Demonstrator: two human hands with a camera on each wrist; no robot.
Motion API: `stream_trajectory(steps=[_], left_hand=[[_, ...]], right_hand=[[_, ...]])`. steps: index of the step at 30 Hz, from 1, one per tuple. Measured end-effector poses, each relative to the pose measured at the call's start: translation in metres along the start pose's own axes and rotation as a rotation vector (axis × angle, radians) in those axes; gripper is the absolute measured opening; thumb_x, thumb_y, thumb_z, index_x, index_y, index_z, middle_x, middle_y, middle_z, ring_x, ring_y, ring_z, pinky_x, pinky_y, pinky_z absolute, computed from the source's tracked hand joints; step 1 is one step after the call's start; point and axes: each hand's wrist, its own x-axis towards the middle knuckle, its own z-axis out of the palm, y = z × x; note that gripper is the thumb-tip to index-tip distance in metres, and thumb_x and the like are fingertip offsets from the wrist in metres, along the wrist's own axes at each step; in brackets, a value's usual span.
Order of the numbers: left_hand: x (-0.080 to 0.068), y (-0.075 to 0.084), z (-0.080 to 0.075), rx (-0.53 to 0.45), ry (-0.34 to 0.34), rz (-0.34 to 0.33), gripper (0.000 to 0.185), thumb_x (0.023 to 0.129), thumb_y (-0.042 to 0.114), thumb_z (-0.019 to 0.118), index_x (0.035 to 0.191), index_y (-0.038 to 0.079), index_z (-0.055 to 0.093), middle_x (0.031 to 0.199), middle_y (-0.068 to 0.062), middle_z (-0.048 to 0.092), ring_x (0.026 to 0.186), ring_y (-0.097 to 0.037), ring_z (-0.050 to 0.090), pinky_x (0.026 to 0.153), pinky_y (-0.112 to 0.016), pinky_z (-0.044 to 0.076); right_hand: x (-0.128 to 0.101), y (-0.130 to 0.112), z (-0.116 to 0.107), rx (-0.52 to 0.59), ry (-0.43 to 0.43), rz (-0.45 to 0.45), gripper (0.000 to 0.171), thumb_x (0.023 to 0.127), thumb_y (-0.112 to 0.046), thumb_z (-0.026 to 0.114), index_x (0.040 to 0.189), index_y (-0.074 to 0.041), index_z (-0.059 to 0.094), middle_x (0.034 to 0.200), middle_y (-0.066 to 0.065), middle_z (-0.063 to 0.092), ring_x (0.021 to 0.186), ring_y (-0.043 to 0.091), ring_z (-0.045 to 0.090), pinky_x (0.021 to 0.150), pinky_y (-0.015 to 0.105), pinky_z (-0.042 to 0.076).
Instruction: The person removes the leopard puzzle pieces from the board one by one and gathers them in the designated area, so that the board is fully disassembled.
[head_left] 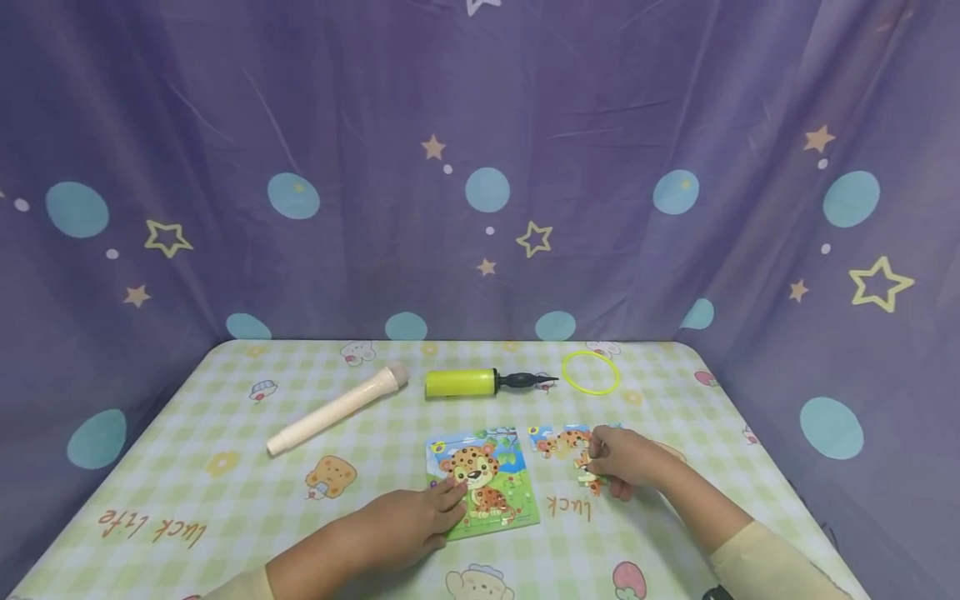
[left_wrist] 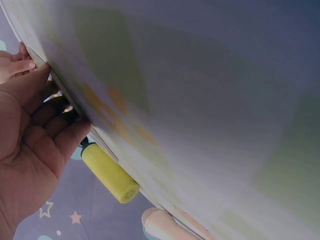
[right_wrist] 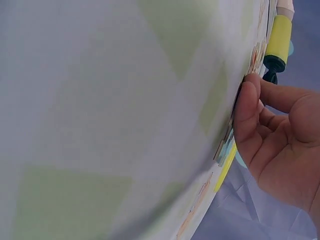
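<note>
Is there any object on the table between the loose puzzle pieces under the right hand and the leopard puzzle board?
Nothing visible. Between the loose cardboard puzzle pieces touched by the right hand and the colourful leopard puzzle board, steadied by the left hand, only bare checked tablecloth shows. The yellow pump lies farther back.

Purple starry curtain (head_left: 480, 150) surrounds a green-checked table (head_left: 225, 500).

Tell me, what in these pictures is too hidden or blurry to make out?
- Head view: the right hand covers part of the loose puzzle pieces; what its fingers hold is hidden.
- Head view: the left hand hides the puzzle board's near left corner.
- Both wrist views: the tablecloth fills the picture, blurred; its prints are unreadable.
- Left wrist view: the hand pump is partly hidden behind the table edge.
</note>
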Motion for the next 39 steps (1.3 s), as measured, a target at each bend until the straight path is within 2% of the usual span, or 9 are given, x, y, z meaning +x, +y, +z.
stream_trajectory(steps=[4,12,17,22,24,27,30,33,39], left_hand=[[-0.001,0.000,0.001,-0.004,0.012,0.002,0.051,0.100,0.034,0.055,0.147,0.017,0.047,0.158,-0.004,0.035,0.145,-0.024,0.035,0.105,-0.035,0.047],[-0.002,0.000,0.003,-0.008,0.023,-0.013,0.051,0.100,0.036,0.055,0.148,0.020,0.047,0.160,-0.002,0.031,0.146,-0.024,0.033,0.101,-0.035,0.050],[-0.004,0.002,0.004,-0.029,0.044,-0.040,0.051,0.099,0.037,0.055,0.147,0.022,0.047,0.162,-0.003,0.028,0.145,-0.025,0.034,0.101,-0.038,0.050],[-0.004,0.001,0.001,-0.127,0.028,-0.118,0.052,0.097,0.039,0.057,0.146,0.030,0.047,0.164,-0.008,0.017,0.149,-0.032,0.023,0.097,-0.044,0.052],[-0.004,0.002,0.000,-0.158,0.014,-0.157,0.051,0.096,0.041,0.058,0.145,0.035,0.047,0.165,-0.011,0.014,0.149,-0.037,0.020,0.090,-0.044,0.055],[-0.004,0.003,-0.003,-0.167,-0.011,-0.208,0.051,0.095,0.044,0.058,0.145,0.040,0.046,0.164,-0.016,0.014,0.147,-0.043,0.023,0.077,-0.041,0.058],[-0.004,0.006,-0.004,-0.181,-0.025,-0.250,0.051,0.095,0.044,0.059,0.144,0.042,0.047,0.162,-0.021,0.017,0.145,-0.046,0.024,0.071,-0.042,0.059],[-0.003,0.008,-0.006,-0.188,-0.025,-0.281,0.050,0.094,0.043,0.060,0.142,0.042,0.049,0.160,-0.025,0.022,0.144,-0.047,0.027,0.070,-0.043,0.059],[-0.002,0.010,-0.005,-0.142,-0.033,-0.300,0.050,0.092,0.045,0.060,0.142,0.042,0.050,0.156,-0.024,0.031,0.140,-0.045,0.037,0.067,-0.039,0.058]], right_hand=[[0.000,0.000,0.001,-0.013,0.000,-0.016,0.016,0.092,-0.018,0.069,0.093,-0.010,0.055,0.066,0.010,0.059,0.047,0.020,0.059,0.045,0.033,0.053],[0.004,-0.015,0.003,-0.327,0.093,-0.102,0.016,0.092,-0.024,0.068,0.080,-0.020,0.057,0.069,-0.005,0.056,0.061,0.013,0.050,0.057,0.031,0.041],[0.010,-0.038,0.009,-0.328,0.114,-0.192,0.016,0.095,-0.032,0.064,0.083,-0.024,0.057,0.068,-0.007,0.056,0.059,0.011,0.050,0.056,0.030,0.041],[0.017,-0.068,0.020,-0.266,0.035,-0.337,0.012,0.097,-0.034,0.061,0.089,-0.025,0.059,0.071,-0.009,0.056,0.060,0.008,0.048,0.055,0.028,0.043],[0.020,-0.081,0.026,-0.239,-0.016,-0.389,0.012,0.097,-0.034,0.062,0.097,-0.023,0.061,0.076,-0.009,0.058,0.063,0.008,0.050,0.058,0.027,0.045],[0.025,-0.099,0.037,-0.221,-0.085,-0.440,0.025,0.096,-0.034,0.063,0.114,-0.017,0.062,0.087,-0.009,0.061,0.069,0.007,0.055,0.063,0.026,0.049],[0.030,-0.114,0.049,-0.247,-0.132,-0.450,0.041,0.094,-0.037,0.066,0.128,-0.014,0.058,0.097,-0.006,0.060,0.077,0.006,0.057,0.070,0.026,0.050],[0.035,-0.122,0.063,-0.312,-0.162,-0.450,0.049,0.093,-0.042,0.066,0.134,-0.017,0.057,0.104,-0.006,0.058,0.085,0.004,0.055,0.075,0.025,0.050],[0.041,-0.126,0.083,-0.403,-0.204,-0.479,0.049,0.093,-0.045,0.065,0.135,-0.022,0.056,0.107,-0.009,0.055,0.092,0.004,0.055,0.080,0.026,0.051]])
